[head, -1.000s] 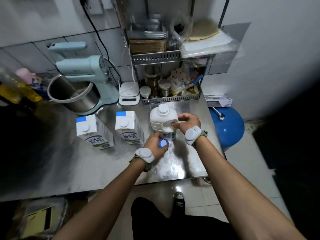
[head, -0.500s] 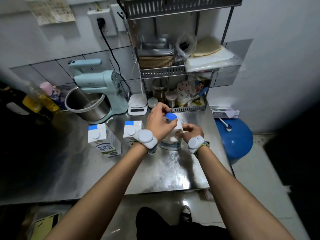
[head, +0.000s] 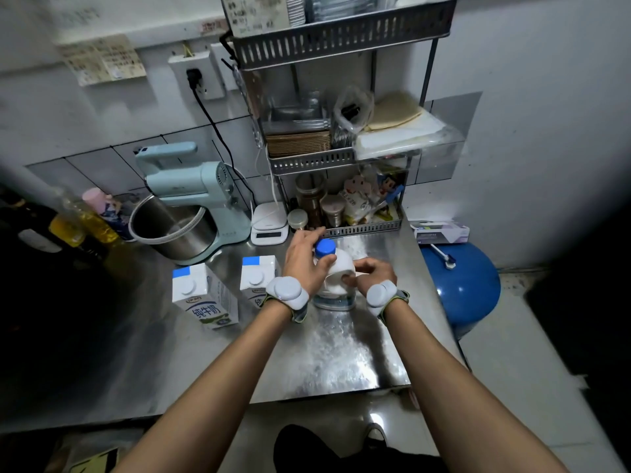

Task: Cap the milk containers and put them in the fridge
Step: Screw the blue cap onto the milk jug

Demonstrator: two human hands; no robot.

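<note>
Our left hand pinches the round blue cap on top of the white plastic milk jug — our right hand grips its side — with two capped white-and-blue milk cartons standing just left of that grip.

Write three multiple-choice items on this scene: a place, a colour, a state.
1. Where do the cartons stand from the jug? A to its left; B to its right; C behind it.
2. The cap on the jug is: A red; B blue; C white.
3. The right hand: A grips the jug; B hangs empty; C holds a carton.
Answers: 1 A, both stand left of it. 2 B, the cap shows blue. 3 A, its fingers curl round the jug's side.
</note>
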